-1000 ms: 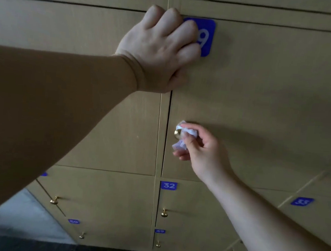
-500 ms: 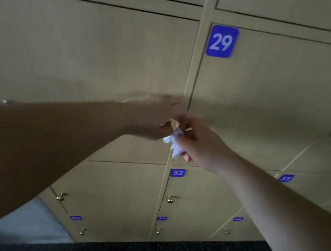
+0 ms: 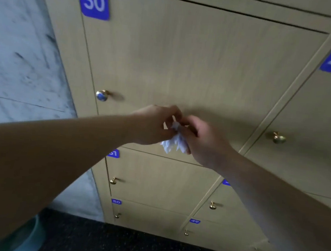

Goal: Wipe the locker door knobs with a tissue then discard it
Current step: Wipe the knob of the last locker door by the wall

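Tissue [image 3: 174, 141] being pinched between both hands, mid-air, in front of lower part of locker 30 door [image 3: 185, 67]. Left hand [image 3: 154, 126] being closed on upper bit, right hand [image 3: 203, 140] being curled round lower wad. Probably super light, soft, tear-prone, so best gripped as bunched wad, not by loose corner. Farther off, left of hands, knob [image 3: 101, 95] on door 30 not being touched; likely next to be wiped.

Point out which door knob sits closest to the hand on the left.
The knob on door 30, up-left of the left hand. It shines bluish; door 29's knob lies beyond the right hand, and the rest sit lower.
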The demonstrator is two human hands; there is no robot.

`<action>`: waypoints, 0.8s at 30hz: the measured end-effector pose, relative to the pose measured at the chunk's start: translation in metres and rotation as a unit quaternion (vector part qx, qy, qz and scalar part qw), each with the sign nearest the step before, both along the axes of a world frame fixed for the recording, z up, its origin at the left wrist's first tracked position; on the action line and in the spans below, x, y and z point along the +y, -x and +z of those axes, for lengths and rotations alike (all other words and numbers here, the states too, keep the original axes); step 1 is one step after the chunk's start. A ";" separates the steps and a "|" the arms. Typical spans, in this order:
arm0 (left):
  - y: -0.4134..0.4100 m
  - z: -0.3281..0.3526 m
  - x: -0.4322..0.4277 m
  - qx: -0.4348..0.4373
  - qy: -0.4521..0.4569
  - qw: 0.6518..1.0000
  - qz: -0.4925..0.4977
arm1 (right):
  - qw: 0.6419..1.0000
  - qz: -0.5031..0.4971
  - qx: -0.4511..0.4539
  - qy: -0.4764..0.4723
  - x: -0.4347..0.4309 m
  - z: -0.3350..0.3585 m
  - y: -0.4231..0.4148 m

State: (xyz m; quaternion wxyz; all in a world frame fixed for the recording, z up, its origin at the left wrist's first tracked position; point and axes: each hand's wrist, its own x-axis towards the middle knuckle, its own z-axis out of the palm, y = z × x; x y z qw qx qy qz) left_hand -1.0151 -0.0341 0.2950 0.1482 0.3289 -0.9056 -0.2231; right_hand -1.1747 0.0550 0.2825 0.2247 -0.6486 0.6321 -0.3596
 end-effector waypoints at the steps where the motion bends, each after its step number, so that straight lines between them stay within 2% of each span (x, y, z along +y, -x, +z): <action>1: -0.012 -0.002 -0.004 -0.006 0.006 1.000 0.017 | 1.000 0.009 -0.002 0.000 -0.006 -0.001 -0.011; 4: -0.046 -0.005 -0.011 -0.025 0.014 0.999 0.039 | 0.999 0.036 0.003 -0.019 -0.023 -0.002 -0.039; 8: -0.089 -0.002 -0.020 -0.042 0.038 0.998 0.029 | 0.997 0.027 0.072 -0.010 -0.045 -0.008 -0.069; 11: -0.118 0.016 -0.034 -0.016 0.107 0.992 0.064 | 1.000 -0.013 0.003 -0.018 -0.058 -0.008 -0.090; 13: -0.137 0.036 -0.046 0.020 0.163 0.982 0.096 | 0.999 -0.052 0.005 -0.012 -0.066 -0.007 -0.099; 15: -0.152 0.056 -0.059 0.052 0.230 0.968 0.090 | 0.996 -0.089 -0.015 -0.017 -0.073 -0.006 -0.109; 17: -0.163 0.075 -0.072 0.062 0.302 0.950 0.052 | 0.991 -0.107 -0.078 -0.023 -0.078 -0.004 -0.119; 20: -0.164 0.095 -0.084 0.029 0.410 0.912 0.006 | 0.980 -0.127 -0.152 -0.023 -0.082 -0.003 -0.126; 24: -0.154 0.126 -0.093 -0.004 0.512 0.859 -0.003 | 0.970 -0.158 -0.182 0.008 -0.088 -0.005 -0.136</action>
